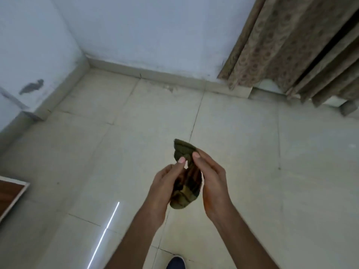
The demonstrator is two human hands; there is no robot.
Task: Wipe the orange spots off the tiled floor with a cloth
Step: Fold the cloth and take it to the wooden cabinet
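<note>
While both hands hold the cloth (186,177) up in mid-air well above the floor (242,152), no wiping is under way yet. Left hand (165,183) pinches the cloth's upper part with thumb and fingers closed on it; right hand (211,179) does the same from the other side, thumb tip pressed on the fabric near the top, fingers curled round behind. Cloth is small, olive-brown, soft and crumpled, bunched into a limp wad with one corner poking up. Risk, judged: no orange spots show on the tiles in view, so the person could kneel at the wrong place or miss faint ones; a loosely bunched cloth could smear rather than lift a stain, and a light pinch could let it drop. Floor is glossy pale cream tile with thin dark grout lines, reflecting a bright strip of light (104,233), so glare could hide marks. Walls are matt pale blue with a scuff (32,86); patterned beige curtain (281,45) hangs at right. A dark shoe (175,263) shows at bottom.
</note>
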